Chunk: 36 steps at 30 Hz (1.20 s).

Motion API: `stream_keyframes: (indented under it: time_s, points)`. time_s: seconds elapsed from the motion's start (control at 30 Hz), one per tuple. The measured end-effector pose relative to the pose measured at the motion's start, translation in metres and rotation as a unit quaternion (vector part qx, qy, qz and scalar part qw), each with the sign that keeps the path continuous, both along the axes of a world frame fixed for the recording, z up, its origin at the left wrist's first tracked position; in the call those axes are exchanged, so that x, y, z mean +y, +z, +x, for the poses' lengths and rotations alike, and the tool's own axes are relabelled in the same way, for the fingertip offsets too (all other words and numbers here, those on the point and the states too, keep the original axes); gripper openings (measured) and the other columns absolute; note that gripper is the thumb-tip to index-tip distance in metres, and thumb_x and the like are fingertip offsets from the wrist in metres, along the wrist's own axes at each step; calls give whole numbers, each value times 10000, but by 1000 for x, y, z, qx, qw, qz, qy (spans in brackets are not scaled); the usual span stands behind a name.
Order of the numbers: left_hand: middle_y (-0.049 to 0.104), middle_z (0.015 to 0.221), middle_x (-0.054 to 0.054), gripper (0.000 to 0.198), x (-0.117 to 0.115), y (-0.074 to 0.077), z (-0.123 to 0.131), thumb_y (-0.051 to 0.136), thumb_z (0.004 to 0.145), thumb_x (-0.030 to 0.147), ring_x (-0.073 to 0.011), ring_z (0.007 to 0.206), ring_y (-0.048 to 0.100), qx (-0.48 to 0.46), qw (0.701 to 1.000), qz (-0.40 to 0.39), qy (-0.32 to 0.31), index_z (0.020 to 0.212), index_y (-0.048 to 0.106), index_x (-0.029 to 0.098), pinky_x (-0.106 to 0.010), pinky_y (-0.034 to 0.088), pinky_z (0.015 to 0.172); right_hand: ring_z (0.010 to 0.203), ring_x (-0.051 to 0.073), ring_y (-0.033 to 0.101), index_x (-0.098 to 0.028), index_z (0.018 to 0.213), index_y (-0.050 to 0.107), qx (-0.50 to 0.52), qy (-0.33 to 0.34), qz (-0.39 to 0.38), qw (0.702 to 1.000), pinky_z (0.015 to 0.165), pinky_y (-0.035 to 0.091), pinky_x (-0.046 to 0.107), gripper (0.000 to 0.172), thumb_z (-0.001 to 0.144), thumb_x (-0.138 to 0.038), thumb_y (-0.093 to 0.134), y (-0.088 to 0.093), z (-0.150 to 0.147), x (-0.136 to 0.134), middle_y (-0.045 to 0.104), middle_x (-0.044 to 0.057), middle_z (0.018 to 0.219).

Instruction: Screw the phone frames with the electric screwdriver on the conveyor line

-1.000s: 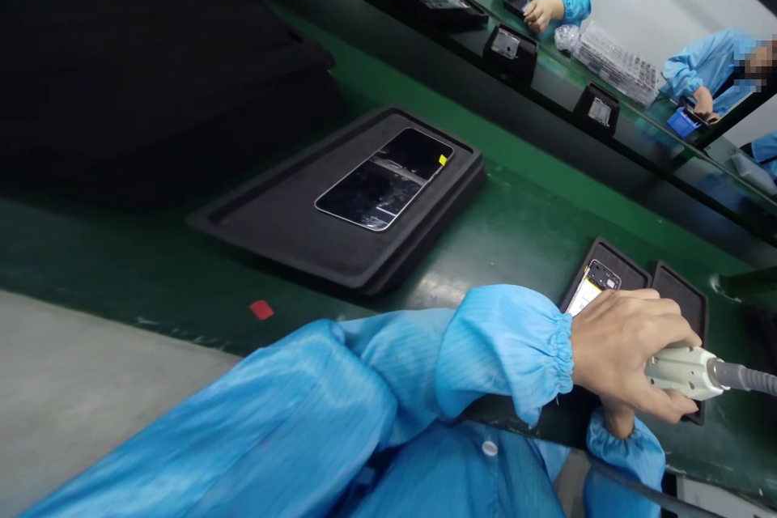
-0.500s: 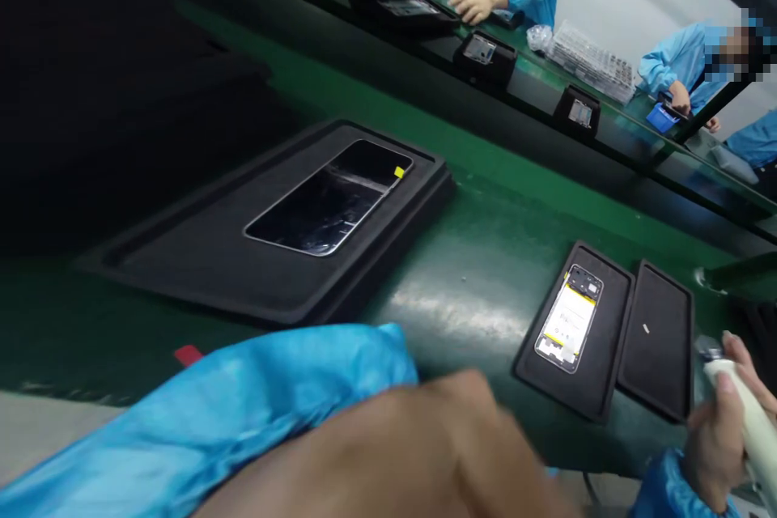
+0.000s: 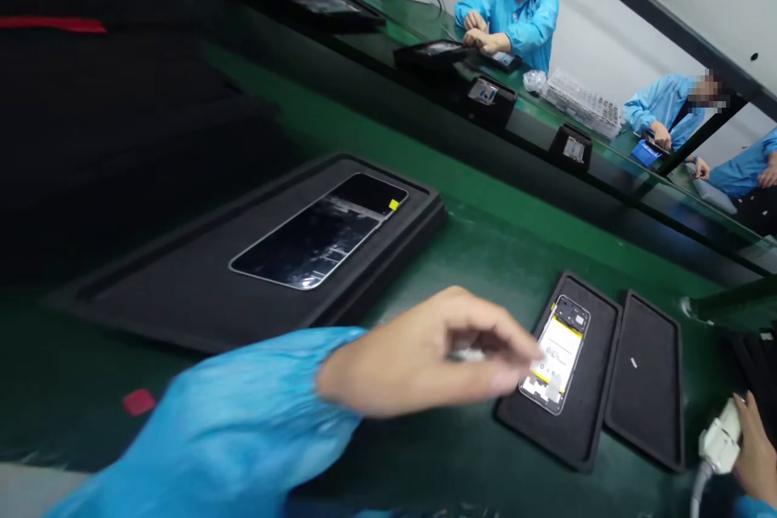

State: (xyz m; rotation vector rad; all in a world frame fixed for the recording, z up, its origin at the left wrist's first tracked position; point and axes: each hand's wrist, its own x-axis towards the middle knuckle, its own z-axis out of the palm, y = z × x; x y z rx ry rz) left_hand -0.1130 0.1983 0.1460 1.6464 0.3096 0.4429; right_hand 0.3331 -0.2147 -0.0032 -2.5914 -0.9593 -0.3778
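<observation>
My left hand (image 3: 425, 356) reaches rightward over the bench, thumb and fingers curved with a gap between them. Its fingertips hover at the near left side of an opened phone (image 3: 558, 348), whose white battery shows; whether they touch it I cannot tell. That phone lies in a black tray (image 3: 586, 421). At the lower right edge my right hand (image 3: 756, 449), partly cut off, grips a pale corded electric screwdriver (image 3: 722, 437), cable end towards me. Beside the phone's tray is a second black tray (image 3: 647, 388) with a small pale piece (image 3: 634, 363) in it.
Left of centre, a dark-screened phone (image 3: 321, 231) with a yellow tab rests on stacked black trays (image 3: 188, 283). A red piece (image 3: 139, 402) lies near the front edge. Across a rail, a co-worker (image 3: 515, 16) handles parts near more trays (image 3: 491, 97) and clear plastic trays (image 3: 583, 101).
My left hand has come up and forward to the opened phone, its fingers now showing. My right hand has dropped lower and turned the screwdriver. The whole view has shifted slightly.
</observation>
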Motion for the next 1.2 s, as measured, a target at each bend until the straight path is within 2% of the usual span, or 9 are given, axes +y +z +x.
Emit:
stream_keyframes:
  time_s: [0.17, 0.3, 0.4, 0.53, 0.7, 0.87, 1.0, 1.1, 1.2]
  points:
    - [605, 1242, -113, 366, 7, -56, 51, 560, 793, 284, -239, 1061, 622, 118, 983, 116, 76, 1130, 642, 169, -387, 499, 952, 1090, 389, 590, -180, 1211, 554, -6, -31, -54, 998, 760, 533, 474, 680, 561, -368, 487, 10, 0, -1, 561, 193, 1260]
    - [310, 1477, -164, 517, -27, -92, 94, 546, 822, 205, -248, 1409, 228, 158, 966, 203, -5, 1326, 471, 119, -471, 235, 1166, 1100, 394, 584, -130, 1338, 504, -167, -52, -16, 984, 753, 536, 503, 616, 756, -308, 412, 36, -79, 44, 495, 185, 1354]
    - [202, 1518, -171, 642, -50, -101, 115, 620, 815, 318, -287, 1438, 79, 187, 948, 257, -27, 1380, 387, 120, -580, 113, 1165, 1054, 336, 624, -134, 1310, 533, -214, 41, 57, 974, 852, 538, 459, 457, 867, -242, 501, 46, -164, 99, 595, 154, 1247]
    - [138, 1528, -204, 869, -57, -104, 127, 723, 713, 436, -329, 1438, 21, 233, 923, 304, -26, 1405, 322, 98, -647, 49, 1135, 1129, 274, 590, -158, 1326, 486, -92, 261, 80, 958, 918, 524, 447, 452, 881, -151, 569, 27, -260, 157, 568, 144, 1287]
    - [210, 1512, -211, 794, -53, -101, 128, 650, 662, 247, -358, 1429, 49, 235, 925, 298, -29, 1382, 354, 93, -634, 33, 1143, 1272, 323, 457, -140, 1418, 332, -24, 300, 43, 953, 1036, 337, 661, 552, 919, -244, 546, 2, -302, 175, 506, 187, 1343]
    - [251, 1502, -182, 787, -48, -90, 120, 504, 648, 90, -328, 1419, 135, 169, 957, 237, -13, 1410, 308, 71, -511, 188, 1184, 1313, 305, 407, -150, 1434, 299, -25, 322, 12, 947, 1042, 353, 642, 547, 933, -210, 509, 1, -301, 173, 506, 165, 1351]
    - [371, 1464, -104, 757, -36, -91, 122, 409, 638, 31, -208, 1366, 332, 39, 998, 31, 48, 1386, 357, 133, -406, 266, 1185, 1311, 307, 410, -145, 1401, 346, -20, 329, 23, 944, 1022, 377, 646, 502, 931, -201, 512, 1, -300, 174, 496, 164, 1359]
    - [390, 1445, -148, 777, -34, -101, 133, 386, 618, 17, -192, 1329, 393, 2, 993, -113, 42, 1388, 310, 88, -384, 358, 1136, 1263, 312, 468, -149, 1346, 423, -9, 320, 93, 943, 982, 447, 598, 453, 916, -223, 545, 2, -300, 173, 509, 168, 1342]
    - [337, 1464, -188, 775, -34, -109, 133, 406, 663, 34, -205, 1349, 360, 15, 993, -110, 51, 1420, 241, 61, -416, 331, 1146, 1108, 282, 590, -156, 1203, 555, -28, 245, 202, 948, 836, 559, 443, 322, 881, -165, 582, 2, -304, 167, 599, 155, 1211]
